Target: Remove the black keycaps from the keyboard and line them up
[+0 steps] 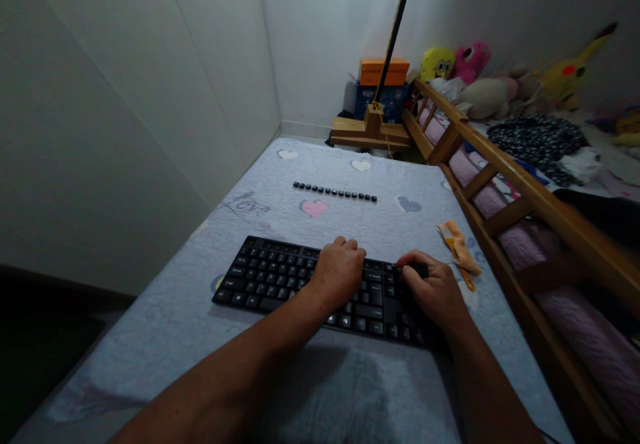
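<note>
A black computer keyboard (280,267) lies slightly slanted on the cloth-covered surface in the head view. Across its upper middle part rests my left hand (340,267), its fingers curled over the back edge and holding the board. At the right end is my right hand (433,287), with thumb and forefinger bent together at the top row of keys. Whatever sits between those fingertips is too small to make out. Beyond the keyboard, several loose black keycaps (335,192) form a straight row. To the right, a flat brush (455,251) with an orange handle lies on an orange cloth (466,249).
A pale bedcover with hearts (200,337) spreads under everything. Along the right runs a wooden bed rail (500,171), with plush toys and clothes behind it. A wooden stand (370,131) with a dark pole and an orange box (384,72) are at the back. A white panel (150,97) borders the left.
</note>
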`<state>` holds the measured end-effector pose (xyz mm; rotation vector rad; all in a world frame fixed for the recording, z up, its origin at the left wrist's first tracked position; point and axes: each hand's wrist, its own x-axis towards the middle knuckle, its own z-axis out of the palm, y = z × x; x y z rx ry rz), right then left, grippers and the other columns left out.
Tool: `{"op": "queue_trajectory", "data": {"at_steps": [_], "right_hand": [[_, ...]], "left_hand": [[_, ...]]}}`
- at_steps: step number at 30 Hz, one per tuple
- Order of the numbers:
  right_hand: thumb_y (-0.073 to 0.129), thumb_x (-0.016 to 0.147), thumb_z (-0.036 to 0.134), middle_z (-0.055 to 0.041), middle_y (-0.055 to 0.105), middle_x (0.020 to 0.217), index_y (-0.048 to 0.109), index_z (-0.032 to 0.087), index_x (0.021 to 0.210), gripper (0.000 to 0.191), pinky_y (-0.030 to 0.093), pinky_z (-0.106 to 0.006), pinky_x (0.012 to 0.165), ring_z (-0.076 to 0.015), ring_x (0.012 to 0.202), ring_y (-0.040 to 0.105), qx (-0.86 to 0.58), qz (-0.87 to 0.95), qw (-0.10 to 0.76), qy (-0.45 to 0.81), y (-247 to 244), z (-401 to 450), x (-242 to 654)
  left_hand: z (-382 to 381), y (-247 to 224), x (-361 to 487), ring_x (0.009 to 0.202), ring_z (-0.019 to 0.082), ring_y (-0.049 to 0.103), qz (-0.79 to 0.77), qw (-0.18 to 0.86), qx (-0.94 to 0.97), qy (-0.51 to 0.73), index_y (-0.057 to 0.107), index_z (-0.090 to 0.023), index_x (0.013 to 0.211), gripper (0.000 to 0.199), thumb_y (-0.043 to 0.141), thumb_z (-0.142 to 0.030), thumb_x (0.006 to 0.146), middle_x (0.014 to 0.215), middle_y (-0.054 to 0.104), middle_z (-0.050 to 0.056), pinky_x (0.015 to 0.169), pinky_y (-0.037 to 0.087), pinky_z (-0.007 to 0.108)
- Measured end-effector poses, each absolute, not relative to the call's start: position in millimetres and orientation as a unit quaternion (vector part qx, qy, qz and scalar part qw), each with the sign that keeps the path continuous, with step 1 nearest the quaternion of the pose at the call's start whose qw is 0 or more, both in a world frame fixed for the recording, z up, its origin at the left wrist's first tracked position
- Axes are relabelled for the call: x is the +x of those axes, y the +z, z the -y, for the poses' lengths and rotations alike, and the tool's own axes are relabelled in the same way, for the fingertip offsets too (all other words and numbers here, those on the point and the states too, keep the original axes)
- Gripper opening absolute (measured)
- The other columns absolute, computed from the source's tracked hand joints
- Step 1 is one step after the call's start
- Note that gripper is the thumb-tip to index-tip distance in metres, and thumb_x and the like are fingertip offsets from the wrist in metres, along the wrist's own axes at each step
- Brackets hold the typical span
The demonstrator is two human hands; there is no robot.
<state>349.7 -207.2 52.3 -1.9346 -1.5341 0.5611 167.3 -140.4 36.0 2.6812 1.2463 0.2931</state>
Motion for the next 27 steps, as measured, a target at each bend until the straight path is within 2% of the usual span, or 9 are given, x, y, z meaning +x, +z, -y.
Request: {"op": "queue_trajectory", "data": {"at_steps": [2, 8, 17, 23, 27], "right_hand": [[0.048, 0.077, 0.026, 0.0014, 0.065, 0.070, 0.065, 0.021, 0.075, 0.018, 0.042, -0.028, 0.068, -0.0173, 0.067, 0.059, -0.723, 0.585, 0.302, 0.211, 52.4, 207.3, 349.1], [0.049, 0.076, 0.026, 0.0026, 0.063, 0.063, 0.066, 0.021, 0.075, 0.017, 0.041, -0.027, 0.059, -0.0162, 0.060, 0.058, -0.746, 0.550, 0.304, 0.222, 52.9, 204.0, 348.1], [0.050, 0.079, 0.028, 0.0004, 0.066, 0.068, 0.066, 0.020, 0.078, 0.018, 0.042, -0.027, 0.064, -0.0171, 0.064, 0.060, -0.717, 0.600, 0.299, 0.193, 53.7, 206.0, 345.7], [0.050, 0.080, 0.030, 0.0011, 0.065, 0.065, 0.065, 0.020, 0.078, 0.018, 0.042, -0.027, 0.061, -0.0159, 0.058, 0.059, -0.729, 0.596, 0.280, 0.186, 52.7, 205.7, 345.0], [0.049, 0.080, 0.028, -0.0004, 0.067, 0.070, 0.064, 0.020, 0.080, 0.017, 0.043, -0.027, 0.063, -0.0167, 0.064, 0.061, -0.709, 0.628, 0.268, 0.176, 54.2, 205.3, 344.6]], "left_hand": [[140.7, 36.9, 167.6, 0.089, 0.022, 0.054, -0.420, 0.086, 0.898, 0.095, 0.065, -0.017, 0.083, 0.020, 0.046, -0.017, 0.089, 0.090, 0.064, 0.007, 0.077, 0.047, 0.034], [140.9, 38.3, 167.9, 0.090, 0.022, 0.054, -0.419, 0.089, 0.899, 0.088, 0.066, -0.017, 0.086, 0.019, 0.047, -0.017, 0.087, 0.090, 0.064, 0.008, 0.077, 0.047, 0.034], [140.7, 39.0, 167.6, 0.091, 0.022, 0.054, -0.419, 0.090, 0.899, 0.088, 0.066, -0.017, 0.086, 0.019, 0.047, -0.016, 0.087, 0.091, 0.064, 0.008, 0.079, 0.047, 0.034], [140.9, 39.9, 167.8, 0.090, 0.022, 0.054, -0.418, 0.089, 0.899, 0.092, 0.066, -0.017, 0.085, 0.018, 0.048, -0.016, 0.087, 0.091, 0.064, 0.007, 0.078, 0.047, 0.034], [141.0, 40.0, 168.2, 0.091, 0.022, 0.054, -0.422, 0.091, 0.898, 0.083, 0.066, -0.017, 0.085, 0.018, 0.048, -0.017, 0.087, 0.092, 0.064, 0.007, 0.079, 0.047, 0.033]]}}
